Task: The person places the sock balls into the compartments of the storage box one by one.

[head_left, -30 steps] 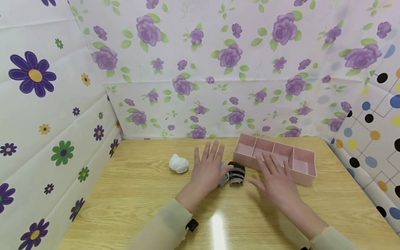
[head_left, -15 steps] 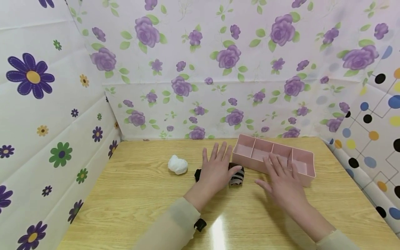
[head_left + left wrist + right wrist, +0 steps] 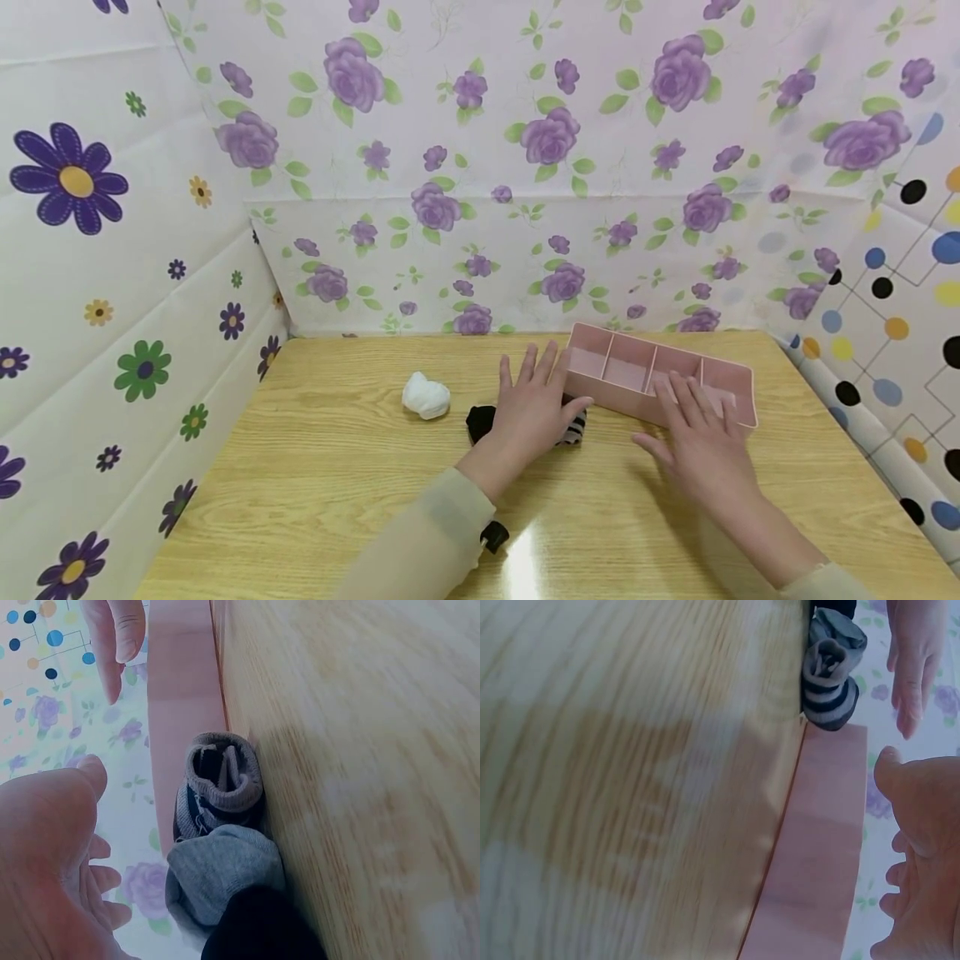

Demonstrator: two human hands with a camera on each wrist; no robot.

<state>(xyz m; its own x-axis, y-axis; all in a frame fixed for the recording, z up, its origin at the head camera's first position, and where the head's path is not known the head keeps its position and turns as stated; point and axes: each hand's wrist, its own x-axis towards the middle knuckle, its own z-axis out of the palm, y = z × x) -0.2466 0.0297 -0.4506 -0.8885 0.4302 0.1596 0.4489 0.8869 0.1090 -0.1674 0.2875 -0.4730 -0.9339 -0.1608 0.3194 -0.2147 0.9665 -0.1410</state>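
Note:
My left hand [image 3: 528, 417] hovers with straight, spread fingers above a row of rolled socks, holding nothing. It covers most of the striped black-and-grey sock [image 3: 575, 428] in the head view, and a black sock [image 3: 477, 422] peeks out on its left. The grey sock [image 3: 225, 870] is hidden there but shows in the left wrist view, against the striped one. Over the front wall of a pink divided box [image 3: 615, 394], my right hand [image 3: 705, 446] is spread with empty fingers. A white rolled sock [image 3: 426, 396] lies farther left.
The box has a row of compartments and sits slantwise at the back right of the wooden table [image 3: 322, 467]. A flowered cloth [image 3: 480, 167] hangs behind the table's back edge, with patterned cloths on both sides.
Both hands have drifted to the right, fingers still spread. The left hand now hides the grey sock and much of the striped one, and the black sock has come into view.

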